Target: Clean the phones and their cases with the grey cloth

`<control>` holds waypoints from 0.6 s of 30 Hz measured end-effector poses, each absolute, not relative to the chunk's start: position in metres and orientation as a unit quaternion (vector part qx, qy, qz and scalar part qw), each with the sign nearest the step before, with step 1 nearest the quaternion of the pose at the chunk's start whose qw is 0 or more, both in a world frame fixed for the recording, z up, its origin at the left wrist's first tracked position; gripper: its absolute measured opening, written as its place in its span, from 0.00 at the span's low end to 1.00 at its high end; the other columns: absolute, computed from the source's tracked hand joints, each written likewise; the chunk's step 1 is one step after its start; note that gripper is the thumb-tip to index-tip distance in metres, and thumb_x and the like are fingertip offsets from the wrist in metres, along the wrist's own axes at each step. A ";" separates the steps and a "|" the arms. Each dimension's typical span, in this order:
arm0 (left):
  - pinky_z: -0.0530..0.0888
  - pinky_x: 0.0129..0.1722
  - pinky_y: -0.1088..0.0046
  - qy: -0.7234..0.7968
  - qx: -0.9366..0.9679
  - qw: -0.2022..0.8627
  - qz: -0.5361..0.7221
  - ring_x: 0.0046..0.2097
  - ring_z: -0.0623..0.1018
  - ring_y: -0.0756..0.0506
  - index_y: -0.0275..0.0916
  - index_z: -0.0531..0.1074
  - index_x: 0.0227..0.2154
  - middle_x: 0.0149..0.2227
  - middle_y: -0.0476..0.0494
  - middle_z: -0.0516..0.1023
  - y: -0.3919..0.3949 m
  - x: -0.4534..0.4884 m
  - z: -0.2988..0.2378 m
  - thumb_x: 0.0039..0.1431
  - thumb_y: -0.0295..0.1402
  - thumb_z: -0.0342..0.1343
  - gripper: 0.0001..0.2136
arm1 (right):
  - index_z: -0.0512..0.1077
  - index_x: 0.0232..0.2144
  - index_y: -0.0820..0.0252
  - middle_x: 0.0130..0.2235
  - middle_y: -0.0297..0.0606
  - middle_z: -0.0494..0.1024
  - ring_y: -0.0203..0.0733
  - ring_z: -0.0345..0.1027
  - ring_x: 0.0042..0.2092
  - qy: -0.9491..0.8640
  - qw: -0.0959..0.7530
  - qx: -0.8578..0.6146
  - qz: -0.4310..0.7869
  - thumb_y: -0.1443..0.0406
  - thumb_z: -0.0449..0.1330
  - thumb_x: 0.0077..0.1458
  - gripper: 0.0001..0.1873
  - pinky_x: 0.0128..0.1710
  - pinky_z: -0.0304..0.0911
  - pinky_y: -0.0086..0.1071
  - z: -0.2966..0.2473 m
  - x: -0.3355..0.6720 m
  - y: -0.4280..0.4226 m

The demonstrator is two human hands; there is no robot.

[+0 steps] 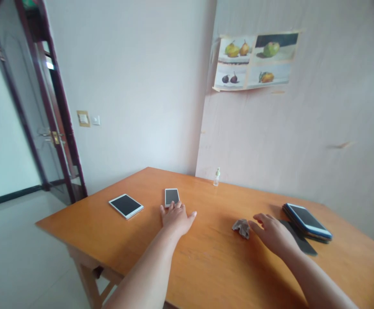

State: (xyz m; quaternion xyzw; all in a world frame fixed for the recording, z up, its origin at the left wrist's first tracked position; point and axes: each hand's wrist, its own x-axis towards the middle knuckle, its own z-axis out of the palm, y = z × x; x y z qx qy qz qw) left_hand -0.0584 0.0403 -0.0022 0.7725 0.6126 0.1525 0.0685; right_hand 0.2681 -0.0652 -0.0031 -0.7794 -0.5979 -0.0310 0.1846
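My left hand (pixel 176 218) lies flat and open on the wooden table (pixel 212 257), its fingertips touching the near edge of a white smartphone (pixel 172 196). My right hand (pixel 272 234) rests palm down with fingers spread, holding nothing. Its thumb side is right beside a small crumpled grey cloth (pixel 242 227). A blue-edged tablet (pixel 307 220) sits just right of the right hand on a stack, above a dark flat slab (pixel 301 242).
A white tablet (pixel 126 205) lies at the table's left. A small clear bottle (pixel 217 177) stands at the far edge by the wall. A fruit poster (pixel 254 60) hangs above. A dark-framed door (pixel 50 124) stands at left.
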 end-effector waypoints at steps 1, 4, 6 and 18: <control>0.39 0.63 0.36 0.627 0.761 0.069 0.154 0.69 0.51 0.28 0.41 0.67 0.59 0.68 0.36 0.56 0.042 -0.061 -0.002 0.59 0.59 0.38 0.35 | 0.74 0.45 0.56 0.43 0.45 0.77 0.50 0.72 0.46 -0.603 0.187 -0.775 -0.030 0.50 0.51 0.59 0.23 0.44 0.62 0.37 -0.004 0.267 -0.065; 0.40 0.62 0.35 0.675 0.716 0.076 0.159 0.69 0.47 0.26 0.38 0.64 0.61 0.69 0.33 0.52 0.045 -0.068 0.000 0.57 0.59 0.39 0.38 | 0.74 0.46 0.56 0.44 0.44 0.77 0.50 0.72 0.46 -0.621 0.195 -0.758 -0.027 0.50 0.50 0.59 0.23 0.45 0.62 0.37 -0.005 0.260 -0.064; 0.41 0.62 0.35 0.698 0.692 0.069 0.173 0.70 0.43 0.26 0.35 0.61 0.63 0.70 0.33 0.48 0.047 -0.072 0.000 0.57 0.59 0.40 0.39 | 0.74 0.48 0.54 0.45 0.44 0.77 0.49 0.72 0.46 -0.640 0.203 -0.741 -0.020 0.50 0.49 0.60 0.23 0.45 0.62 0.37 -0.005 0.253 -0.064; 0.60 0.61 0.53 0.531 0.676 -0.010 0.511 0.59 0.68 0.36 0.39 0.74 0.46 0.52 0.35 0.74 0.030 -0.068 0.011 0.57 0.35 0.57 0.14 | 0.78 0.37 0.53 0.38 0.45 0.77 0.53 0.71 0.42 -0.701 0.117 -0.701 -0.064 0.53 0.50 0.60 0.19 0.42 0.61 0.41 -0.004 0.247 -0.068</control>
